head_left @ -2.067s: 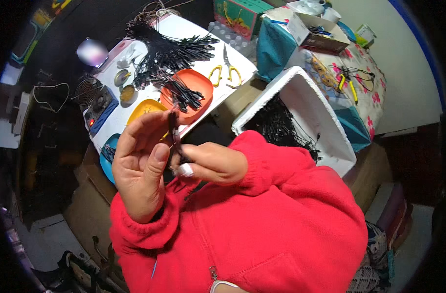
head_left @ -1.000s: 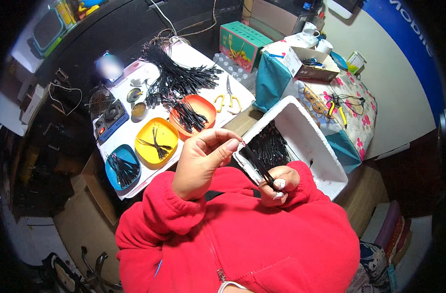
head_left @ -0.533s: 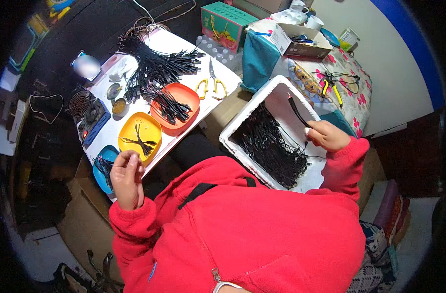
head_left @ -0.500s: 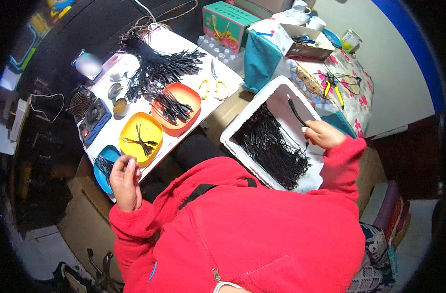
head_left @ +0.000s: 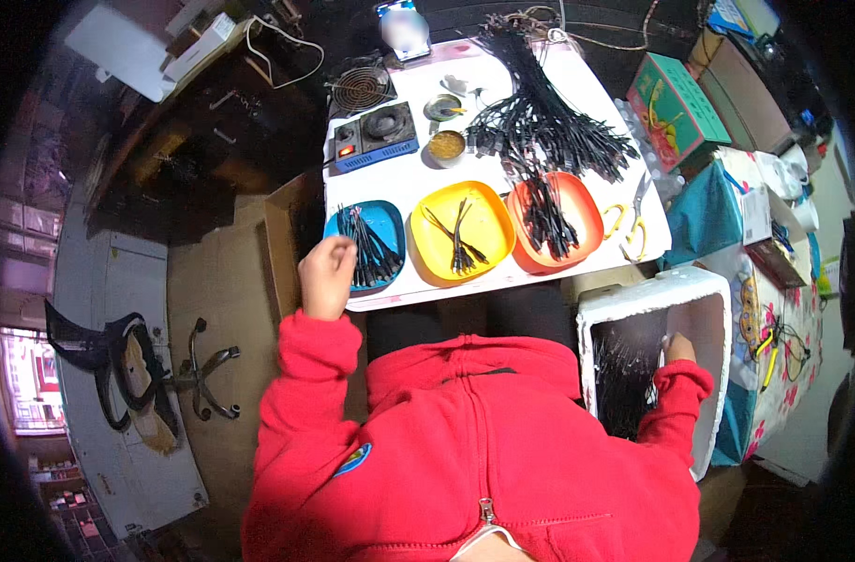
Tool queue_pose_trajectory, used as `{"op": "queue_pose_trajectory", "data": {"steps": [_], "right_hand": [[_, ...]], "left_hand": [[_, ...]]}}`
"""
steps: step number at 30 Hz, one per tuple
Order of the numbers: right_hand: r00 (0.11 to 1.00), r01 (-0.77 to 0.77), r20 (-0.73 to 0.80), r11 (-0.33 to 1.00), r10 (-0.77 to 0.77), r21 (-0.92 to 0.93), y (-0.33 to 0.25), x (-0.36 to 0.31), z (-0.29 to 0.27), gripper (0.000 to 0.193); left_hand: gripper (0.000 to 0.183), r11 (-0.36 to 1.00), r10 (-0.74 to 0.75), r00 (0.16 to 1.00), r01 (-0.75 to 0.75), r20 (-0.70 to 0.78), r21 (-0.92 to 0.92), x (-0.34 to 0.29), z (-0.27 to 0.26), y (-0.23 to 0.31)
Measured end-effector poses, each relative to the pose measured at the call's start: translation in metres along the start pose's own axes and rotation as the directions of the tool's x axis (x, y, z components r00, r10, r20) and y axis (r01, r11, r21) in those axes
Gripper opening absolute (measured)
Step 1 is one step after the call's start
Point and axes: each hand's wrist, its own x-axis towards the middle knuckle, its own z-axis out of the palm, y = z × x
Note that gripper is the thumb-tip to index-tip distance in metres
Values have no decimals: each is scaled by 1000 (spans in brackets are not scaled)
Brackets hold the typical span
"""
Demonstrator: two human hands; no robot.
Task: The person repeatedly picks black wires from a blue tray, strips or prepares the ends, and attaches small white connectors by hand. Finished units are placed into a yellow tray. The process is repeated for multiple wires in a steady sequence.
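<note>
Resting at the near-left rim of the blue tray (head_left: 386,225), left hand (head_left: 326,276) loosely curled beside the black cable pieces (head_left: 366,251) lying in it; fingers partly closed, hard to tell whether on anything. Reaching down into the white foam box (head_left: 647,304), right hand (head_left: 678,348) at the dark cable pile (head_left: 622,379); grip hidden, cannot tell. Further out, yellow tray (head_left: 488,220), orange tray (head_left: 577,211), cable bundle (head_left: 549,126), scissors (head_left: 633,220). Likely snag: tangled strands dragging extras out of the box, or a nudge tipping the tray off the table edge (head_left: 446,290)
</note>
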Motion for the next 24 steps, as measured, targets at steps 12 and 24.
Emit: {"op": "queue_pose_trajectory", "data": {"steps": [12, 24], "right_hand": [[763, 641, 2, 758, -646, 118, -237, -114, -141, 25], [556, 828, -300, 482, -775, 287, -432, -107, -148, 21]], "left_hand": [[19, 788, 35, 999, -19, -14, 616, 40, 27, -5], [7, 955, 292, 912, -293, -289, 38, 28, 5, 14]]}}
